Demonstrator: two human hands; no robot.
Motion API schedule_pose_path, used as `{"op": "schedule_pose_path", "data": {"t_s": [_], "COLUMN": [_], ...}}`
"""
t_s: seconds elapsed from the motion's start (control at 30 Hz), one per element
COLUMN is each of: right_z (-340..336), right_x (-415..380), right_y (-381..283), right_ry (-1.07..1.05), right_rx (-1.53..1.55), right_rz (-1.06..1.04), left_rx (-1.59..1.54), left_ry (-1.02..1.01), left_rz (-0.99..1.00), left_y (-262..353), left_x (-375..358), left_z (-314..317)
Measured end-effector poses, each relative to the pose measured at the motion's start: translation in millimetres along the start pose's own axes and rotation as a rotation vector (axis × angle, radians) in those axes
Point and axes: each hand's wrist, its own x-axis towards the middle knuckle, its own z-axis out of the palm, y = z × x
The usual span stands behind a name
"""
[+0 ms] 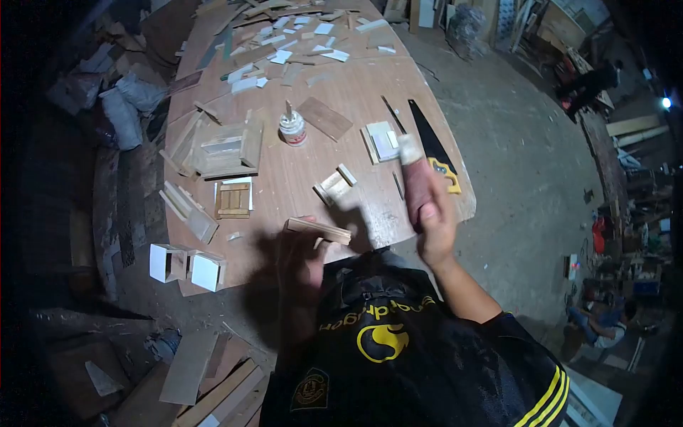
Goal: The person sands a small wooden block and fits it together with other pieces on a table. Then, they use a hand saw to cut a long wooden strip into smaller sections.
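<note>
My left hand [304, 257] holds a short wooden strip [319, 230] level above the near edge of the plywood table [341, 92]. To its right, my right hand [427, 213] is raised with the fingers together; a pale bandage or tape wraps one fingertip [410, 149]. Whether this hand holds anything I cannot tell. A small wooden block assembly [334, 186] lies on the table just beyond both hands. A glue bottle [292, 128] stands further back.
A handsaw with a yellow handle [435, 149] lies near the table's right edge. Small wooden boxes and frames [226, 153] sit at the left, two white boxes [188, 267] at the near left corner. Wood offcuts [284, 43] cover the far end. A person sits at the lower right [601, 324].
</note>
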Motion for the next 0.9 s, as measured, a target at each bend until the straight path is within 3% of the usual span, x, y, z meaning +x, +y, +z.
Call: {"op": "schedule_pose_path", "data": {"t_s": [0.03, 0.1, 0.17, 0.2, 0.23, 0.33, 0.37, 0.43, 0.47, 0.53, 0.67, 0.73, 0.87, 0.9], "right_z": [-5, -27, -49, -50, -49, -56, -61, -69, -72, -79, -86, -93, -102, -99], "right_x": [-3, -1, -5, -7, -8, -22, -28, -41, -46, -55, -67, -74, -80, -80], "right_y": [2, 16, 24, 14, 3, 1, 3, 18, 21, 24, 22, 25, 12, 5], "right_ry": [0.091, 0.185, 0.265, 0.284, 0.304, 0.356, 0.352, 0.368, 0.35, 0.324, 0.343, 0.358, 0.259, 0.265], "right_rx": [0.094, 0.028, -0.054, 0.037, 0.133, 0.086, 0.042, -0.019, -0.038, -0.089, -0.084, -0.09, -0.181, -0.171], "right_rz": [0.089, 0.122, 0.145, 0.209, 0.269, 0.315, 0.327, 0.316, 0.333, 0.358, 0.379, 0.41, 0.428, 0.419], "left_rx": [0.523, 0.516, 0.731, 0.236, 0.233, -0.352, -0.349, 0.785, 0.781, -0.471, -0.532, -0.763, -0.48, -0.342], "left_ry": [-0.073, -0.07, -0.273, -0.068, -0.078, -0.01, -0.013, -0.288, -0.291, -0.09, -0.222, -0.039, -0.1, -0.222], "left_rz": [0.28, 0.169, 0.397, -0.017, -0.033, -0.51, -0.523, -0.098, -0.105, -0.484, -0.67, -0.777, -0.629, -0.567], "left_y": [-14, 27, 34, 17, 12, 4, -4, -17, -13, 1, -3, 15, -3, -2], "left_x": [-4, -3, 0, -10, -12, -3, -4, -7, -5, -2, 4, 4, 0, -1], "left_z": [-13, -12, -26, -16, -22, -49, -57, -65, -60, -49, -52, -29, -11, -6]}}
